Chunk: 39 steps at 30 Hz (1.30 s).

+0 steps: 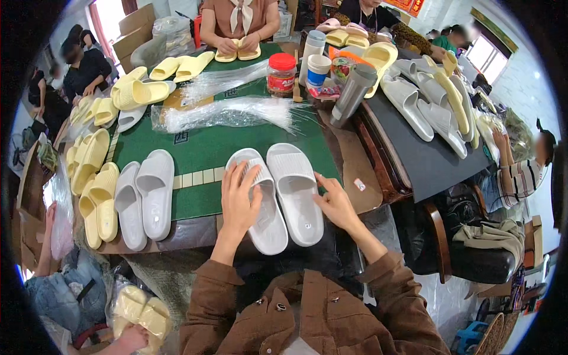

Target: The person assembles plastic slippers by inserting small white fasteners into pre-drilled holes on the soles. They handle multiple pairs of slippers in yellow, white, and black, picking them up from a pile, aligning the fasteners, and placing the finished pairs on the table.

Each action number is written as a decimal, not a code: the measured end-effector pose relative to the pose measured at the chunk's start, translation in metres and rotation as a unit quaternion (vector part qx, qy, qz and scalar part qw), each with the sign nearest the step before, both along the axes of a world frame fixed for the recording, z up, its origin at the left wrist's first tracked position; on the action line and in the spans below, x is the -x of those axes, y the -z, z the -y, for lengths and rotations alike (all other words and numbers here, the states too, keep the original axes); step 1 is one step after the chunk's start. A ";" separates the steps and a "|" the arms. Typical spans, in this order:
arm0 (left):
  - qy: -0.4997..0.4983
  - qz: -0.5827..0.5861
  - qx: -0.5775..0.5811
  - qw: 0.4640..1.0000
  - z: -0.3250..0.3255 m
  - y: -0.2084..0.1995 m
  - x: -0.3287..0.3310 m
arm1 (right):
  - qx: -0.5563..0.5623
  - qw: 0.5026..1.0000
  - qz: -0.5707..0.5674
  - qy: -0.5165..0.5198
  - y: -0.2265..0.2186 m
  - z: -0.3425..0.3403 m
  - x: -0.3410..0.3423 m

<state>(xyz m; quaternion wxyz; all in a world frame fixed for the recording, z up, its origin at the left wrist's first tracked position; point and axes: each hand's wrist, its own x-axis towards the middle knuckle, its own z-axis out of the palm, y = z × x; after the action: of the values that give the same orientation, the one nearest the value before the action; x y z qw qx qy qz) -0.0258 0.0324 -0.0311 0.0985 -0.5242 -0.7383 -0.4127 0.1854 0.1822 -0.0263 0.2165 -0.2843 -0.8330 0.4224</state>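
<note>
With the left hand (238, 198), covering the ribbed strap of the left grey slide sandal (269, 228), fingers spread apart and thumb out over the footbed (cannot tell whether actually gripping). With the right hand (336, 204), touching the outer edge of the right grey slide sandal (303, 207) by thumb and forefinger, remaining fingers loosely curled; cannot tell how firmly. Lying side by side between the hands, toe ends away, heels past the near edge of the green mat (204, 148). To the left, across a strip of mat with a row of pale tiles (198, 178): a second grey pair (157, 198), then a yellow pair (106, 207), both heel-first at the table's near edge (189, 232). Straight ahead, open mat up to a bundle of thin clear strands (231, 115). Beyond, toward the right: a red-lidded jar (281, 77), a paper cup (318, 70) and a grey flask (354, 94). Past the mat's right edge, a brown margin with a small white tag (359, 184); farther out, well apart, more grey slides (408, 106) on a dark-topped table (408, 165).
</note>
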 end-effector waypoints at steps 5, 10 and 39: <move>0.019 0.003 -0.002 1.000 0.003 0.000 0.001 | 0.145 0.984 -0.099 -0.024 -0.027 -0.008 -0.018; 0.050 0.035 0.016 0.998 0.010 -0.005 0.003 | 0.284 0.944 -0.117 -0.124 -0.111 0.008 -0.001; -0.042 0.012 0.168 0.985 -0.081 -0.016 0.038 | -0.207 0.976 -0.031 0.063 -0.017 -0.011 0.135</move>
<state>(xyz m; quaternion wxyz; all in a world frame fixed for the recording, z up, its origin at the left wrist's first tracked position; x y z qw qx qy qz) -0.0638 0.1132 -0.0154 0.0171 -0.4963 -0.8200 -0.2845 0.0509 0.1933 -0.0094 0.3224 -0.2716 -0.8759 0.2348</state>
